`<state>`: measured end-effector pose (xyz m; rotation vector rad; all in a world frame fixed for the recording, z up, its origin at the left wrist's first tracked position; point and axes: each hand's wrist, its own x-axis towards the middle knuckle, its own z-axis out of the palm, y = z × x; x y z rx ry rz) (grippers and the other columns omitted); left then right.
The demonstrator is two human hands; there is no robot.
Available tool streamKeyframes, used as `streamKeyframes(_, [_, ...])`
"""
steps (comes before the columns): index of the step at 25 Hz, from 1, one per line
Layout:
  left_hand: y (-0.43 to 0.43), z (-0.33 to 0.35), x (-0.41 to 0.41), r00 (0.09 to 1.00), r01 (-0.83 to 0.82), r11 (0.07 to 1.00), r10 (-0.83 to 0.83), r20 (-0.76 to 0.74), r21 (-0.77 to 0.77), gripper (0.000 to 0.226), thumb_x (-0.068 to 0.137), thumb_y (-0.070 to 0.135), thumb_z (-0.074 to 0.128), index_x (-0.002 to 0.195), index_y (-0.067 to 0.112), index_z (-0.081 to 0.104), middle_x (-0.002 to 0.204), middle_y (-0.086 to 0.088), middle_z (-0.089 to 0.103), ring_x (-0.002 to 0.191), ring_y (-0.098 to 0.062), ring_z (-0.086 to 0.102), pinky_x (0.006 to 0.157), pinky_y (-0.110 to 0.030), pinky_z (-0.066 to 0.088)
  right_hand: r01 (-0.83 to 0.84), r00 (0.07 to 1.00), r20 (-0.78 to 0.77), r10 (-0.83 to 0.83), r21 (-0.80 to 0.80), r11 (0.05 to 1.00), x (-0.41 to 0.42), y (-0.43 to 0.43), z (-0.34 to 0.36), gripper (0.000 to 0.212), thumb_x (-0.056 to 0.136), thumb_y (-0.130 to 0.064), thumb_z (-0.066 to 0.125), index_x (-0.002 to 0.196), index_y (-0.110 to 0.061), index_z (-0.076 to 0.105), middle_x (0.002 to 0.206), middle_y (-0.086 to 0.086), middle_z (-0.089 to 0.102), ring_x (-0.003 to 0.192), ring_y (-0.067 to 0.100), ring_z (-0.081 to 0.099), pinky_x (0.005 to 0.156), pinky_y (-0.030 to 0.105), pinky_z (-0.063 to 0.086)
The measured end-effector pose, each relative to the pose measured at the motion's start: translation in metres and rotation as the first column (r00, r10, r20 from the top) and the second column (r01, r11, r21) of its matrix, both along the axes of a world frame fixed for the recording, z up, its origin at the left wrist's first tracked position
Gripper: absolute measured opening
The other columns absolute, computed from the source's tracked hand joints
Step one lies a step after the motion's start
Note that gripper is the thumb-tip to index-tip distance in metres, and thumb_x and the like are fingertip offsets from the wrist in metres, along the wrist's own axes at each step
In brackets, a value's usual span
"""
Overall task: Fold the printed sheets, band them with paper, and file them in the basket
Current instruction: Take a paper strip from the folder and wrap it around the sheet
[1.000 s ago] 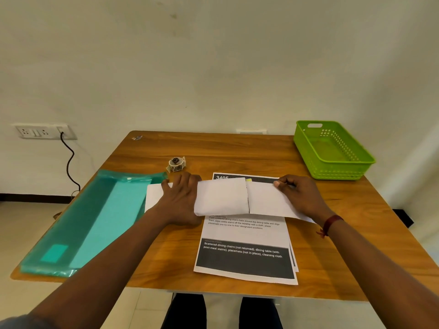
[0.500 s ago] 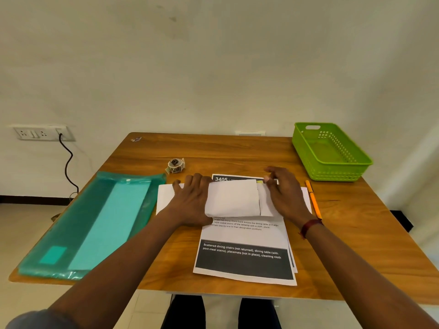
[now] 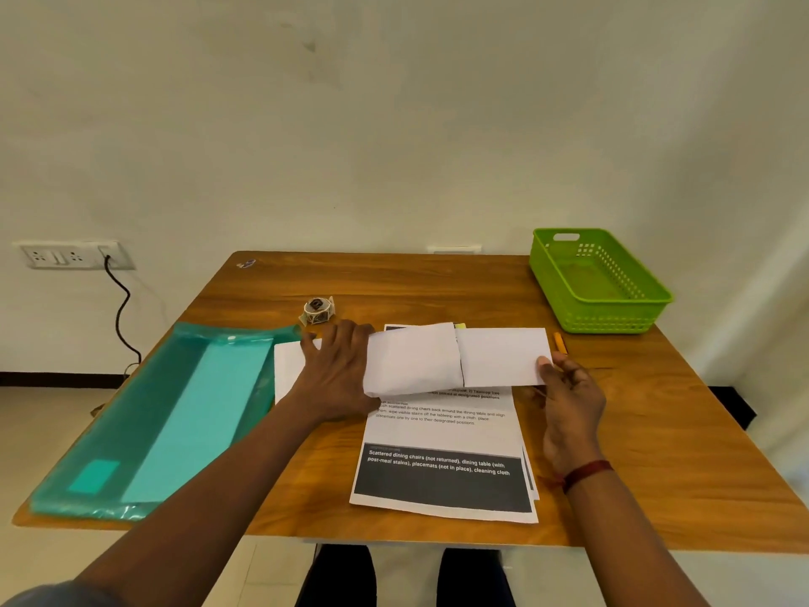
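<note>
The left hand [image 3: 337, 370] lies spread flat on the folded white sheet [image 3: 455, 359] at mid-surface, over the printed sheets [image 3: 442, 457]. The right hand [image 3: 569, 396], at three o'clock, pinches the sheet's end. The green basket [image 3: 599, 282] sits at two o'clock, well apart.

Green perforated basket [image 3: 600, 295], teal folder [image 3: 175, 414], white-and-black printed sheets [image 3: 442, 466]

2 hands [image 3: 337, 370] [image 3: 569, 387], 1 basket [image 3: 604, 317], 1 sticker roll [image 3: 318, 309], 1 teal folder [image 3: 144, 431], 1 pencil [image 3: 560, 343].
</note>
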<state>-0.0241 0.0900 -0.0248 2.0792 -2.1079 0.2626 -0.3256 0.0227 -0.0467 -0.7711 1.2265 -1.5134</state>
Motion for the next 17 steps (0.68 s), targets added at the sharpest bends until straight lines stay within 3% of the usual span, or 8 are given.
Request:
streamKeyframes(5, [0.003,0.001,-0.013,0.999,-0.012,0.999,0.01,0.047,0.042,0.104,0.056,0.073,0.059,0.136,0.022,0.017,0.138,-0.009,0.036,0.128,-0.029,0.032,0.105,-0.062,0.026,-0.034,0.999,-0.008,0.034,-0.056,0.998,0.016,0.013,-0.01,0.036,0.083,-0.009,0.074,0.115,-0.015,0.06,0.089,0.006,0.072,0.08,0.016,0.07,0.061,0.026,0.058])
streamKeyframes(8, [-0.001,0.002,-0.025,0.996,-0.013,0.998,0.009,0.087,0.053,0.106,0.06,0.074,0.061,0.142,0.02,0.019,0.14,-0.007,0.033,0.129,-0.027,0.031,0.106,-0.059,0.026,-0.064,0.989,-0.137,0.047,-0.124,0.99,0.022,0.02,-0.014,0.027,0.08,-0.013,0.078,0.102,-0.023,0.065,0.09,0.003,0.072,0.082,0.014,0.068,0.07,0.03,0.057])
streamKeyframes(11, [-0.008,0.002,-0.041,0.997,0.004,0.999,-0.007,0.077,0.034,0.106,0.062,0.072,0.064,0.143,0.021,0.02,0.143,-0.007,0.031,0.13,-0.027,0.03,0.108,-0.059,0.025,-0.16,0.962,-0.25,0.112,-0.182,0.97,0.023,0.027,-0.014,0.013,0.085,-0.02,0.073,0.097,-0.025,0.07,0.096,-0.006,0.071,0.088,0.004,0.066,0.076,0.025,0.051])
streamKeyframes(13, [-0.011,0.001,-0.049,0.998,0.014,1.0,-0.015,0.055,0.019,0.104,0.062,0.07,0.066,0.141,0.022,0.019,0.141,-0.006,0.031,0.129,-0.026,0.031,0.108,-0.059,0.024,-0.202,0.967,-0.194,0.168,-0.169,0.965,0.022,0.028,-0.013,0.011,0.089,-0.024,0.068,0.099,-0.022,0.07,0.104,-0.009,0.067,0.097,0.003,0.064,0.078,0.026,0.049])
streamKeyframes(17, [-0.015,-0.001,-0.062,0.999,0.037,0.998,-0.036,0.015,-0.055,0.101,0.057,0.067,0.067,0.137,0.022,0.026,0.133,-0.006,0.04,0.122,-0.027,0.038,0.103,-0.058,0.028,-0.298,0.954,-0.077,0.289,-0.14,0.944,0.02,0.027,-0.013,0.024,0.077,-0.052,0.07,0.099,-0.042,0.069,0.131,0.004,0.057,0.117,0.023,0.059,0.093,0.047,0.052])
